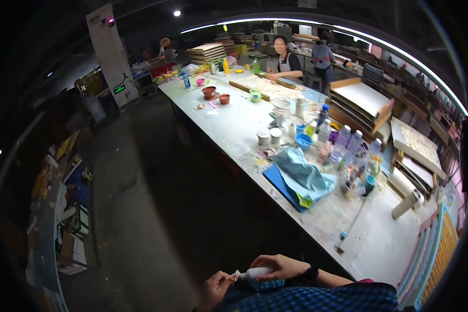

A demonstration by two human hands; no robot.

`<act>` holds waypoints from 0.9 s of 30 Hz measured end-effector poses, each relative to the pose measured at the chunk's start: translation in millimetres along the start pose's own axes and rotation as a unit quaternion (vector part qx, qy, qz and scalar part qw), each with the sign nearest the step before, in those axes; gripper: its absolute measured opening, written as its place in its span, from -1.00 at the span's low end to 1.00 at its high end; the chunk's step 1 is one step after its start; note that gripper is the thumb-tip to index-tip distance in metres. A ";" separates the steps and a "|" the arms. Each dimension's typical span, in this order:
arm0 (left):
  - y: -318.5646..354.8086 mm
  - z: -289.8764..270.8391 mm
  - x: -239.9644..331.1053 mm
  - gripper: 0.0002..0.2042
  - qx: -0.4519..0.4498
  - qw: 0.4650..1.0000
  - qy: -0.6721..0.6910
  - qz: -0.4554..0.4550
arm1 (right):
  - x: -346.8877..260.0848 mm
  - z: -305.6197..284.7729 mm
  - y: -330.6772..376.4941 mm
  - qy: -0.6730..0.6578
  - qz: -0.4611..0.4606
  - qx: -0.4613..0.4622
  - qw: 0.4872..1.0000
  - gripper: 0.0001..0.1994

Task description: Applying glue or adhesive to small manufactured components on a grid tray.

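Low in the view, close to my body, my right hand (285, 266) is wrapped round a white bottle (258, 272) lying roughly level, its narrow end toward the left. My left hand (217, 287) is closed in a pinch at that narrow end. Between its fingertips shows a small pale, crumpled-looking piece (237, 275), too small to name. Whether it is fixed to the bottle or apart from it, I cannot tell. Both hands are off the table, in front of a blue checked garment (317, 297).
A long white worktable (234, 136) runs from near right to far left. On it lie a light blue cloth (302, 174), several bottles (342, 140), brown bowls (209, 92) and paper rolls (406, 204). Stacked trays (361, 101) stand on the right. A person (288, 65) sits at the far side.
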State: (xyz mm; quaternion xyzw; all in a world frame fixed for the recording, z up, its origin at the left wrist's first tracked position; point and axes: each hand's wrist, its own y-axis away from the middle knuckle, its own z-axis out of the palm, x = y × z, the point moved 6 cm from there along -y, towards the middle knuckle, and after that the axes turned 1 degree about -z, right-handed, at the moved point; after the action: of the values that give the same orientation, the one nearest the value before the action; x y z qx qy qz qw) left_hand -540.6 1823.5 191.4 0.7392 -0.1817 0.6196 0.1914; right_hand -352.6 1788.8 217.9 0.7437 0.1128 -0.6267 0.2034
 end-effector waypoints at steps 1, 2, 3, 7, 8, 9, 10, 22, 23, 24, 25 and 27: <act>-19.8 -10.9 -1.1 -0.82 0.005 1.000 0.004 0.001 | -5.6 -8.5 -24.1 0.002 -0.020 0.001 1.000 -0.56; -33.0 -25.4 -2.4 -0.84 0.016 1.000 -0.018 -0.007 | -10.1 -12.0 -44.3 -0.003 -0.017 0.000 1.000 -0.56; -46.6 -38.5 -3.7 -0.86 0.027 0.999 -0.040 -0.016 | -14.4 -17.6 -63.8 0.026 -0.011 -0.001 1.000 -0.57; -99.0 -85.8 -18.1 -0.87 0.040 0.996 -0.059 -0.046 | -11.7 -41.1 -138.1 0.032 0.003 -0.020 0.999 -0.57; -114.3 -92.3 -24.1 -0.87 0.035 0.997 -0.058 -0.048 | -11.2 -51.2 -154.4 0.030 0.006 -0.018 0.999 -0.57; -130.1 -101.2 -30.6 -0.87 0.044 0.996 -0.057 -0.059 | -13.5 -59.8 -172.7 0.030 0.001 -0.027 0.999 -0.57; -146.7 -109.7 -36.3 -0.87 0.051 0.995 -0.057 -0.068 | -15.6 -69.0 -190.3 0.032 -0.005 -0.034 0.999 -0.57; -458.2 -196.0 33.7 -0.85 -0.016 0.980 -0.200 -0.003 | -26.0 -269.7 -410.9 0.054 -0.074 -0.002 0.996 -0.58; -485.4 -200.8 35.5 -0.85 -0.022 0.979 -0.202 -0.004 | -28.5 -289.3 -425.2 0.041 -0.080 0.021 0.996 -0.59; -513.7 -203.8 35.4 -0.85 -0.031 0.981 -0.190 0.005 | -30.1 -308.1 -439.2 0.029 -0.085 0.045 0.995 -0.59; -539.9 -207.9 36.8 -0.86 -0.041 0.983 -0.177 0.013 | -27.5 -324.2 -453.1 0.033 -0.069 0.062 0.995 -0.59; -585.6 -209.4 41.1 -0.86 -0.066 0.983 -0.172 0.022 | -26.7 -353.3 -472.3 0.045 -0.043 0.078 0.995 -0.59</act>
State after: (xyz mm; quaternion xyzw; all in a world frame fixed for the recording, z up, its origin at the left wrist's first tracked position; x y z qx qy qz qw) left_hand -414.8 2432.6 231.3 0.8164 -0.2692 0.4735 0.1921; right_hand -244.2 2369.1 214.5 0.7795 0.1048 -0.6073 0.1123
